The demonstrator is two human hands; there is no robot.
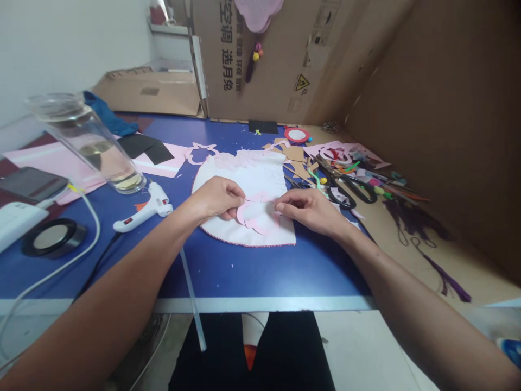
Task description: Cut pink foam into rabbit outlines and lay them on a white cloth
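Note:
A white sheet with a rounded lower edge and dark red trim lies on the blue table in front of me. Over it, both hands pinch a thin pink paper cutout with a wavy outline. My left hand grips its left side between thumb and fingers. At its right side, my right hand is closed with thumb against fingertips. Crumpled pale pink material lies along the sheet's far edge. A white hot glue gun rests left of my left hand.
A glass jug of liquid, a phone and a tape roll stand or lie left. Scissors lie among scraps at right, near purple tassels. Cardboard walls rise behind. A clear glue stick overhangs the front edge.

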